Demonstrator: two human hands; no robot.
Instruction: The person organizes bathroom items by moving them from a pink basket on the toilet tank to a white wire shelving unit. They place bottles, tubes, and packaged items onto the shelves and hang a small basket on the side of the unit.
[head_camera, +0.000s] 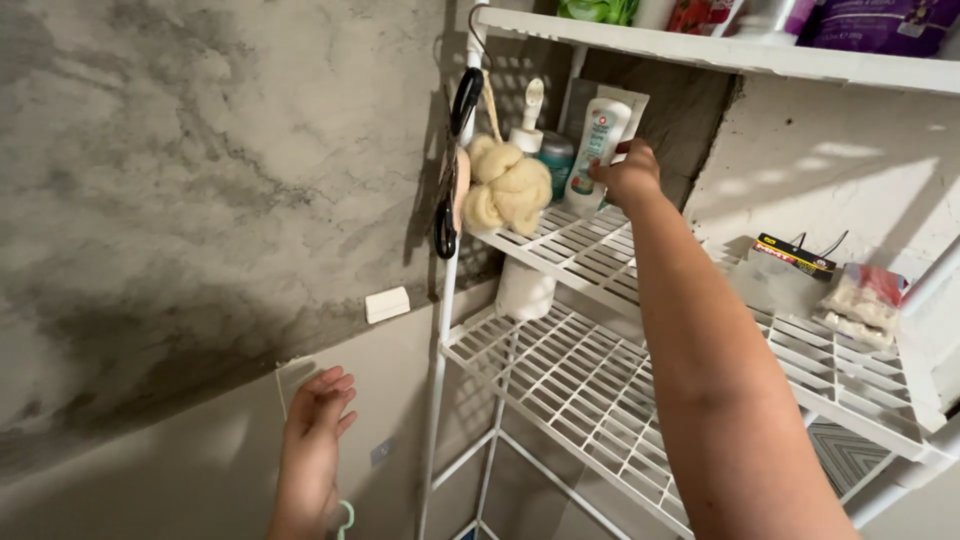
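As the arm stretches up: the right hand closes its fingers round the lower part of a white squeeze tube with red and green print.
Tube's place: upright at the far left end of the middle shelf of a white wire rack, just beside a teal-capped bottle.
Left hand: the left hand hangs low at near left, fingers spread and loose, holding nothing, close to the grey wall.
On the rack's post: a pale yellow bath pouf and black-handled scissors hang from a hook.
Behind the pouf: a white pump bottle.
Right end of shelf: a yellow-and-red flat box and a clear bag of white pieces.
Lower shelf: a white roll stands far left.
Top shelf: packets in green, red and purple, cut off by the frame.
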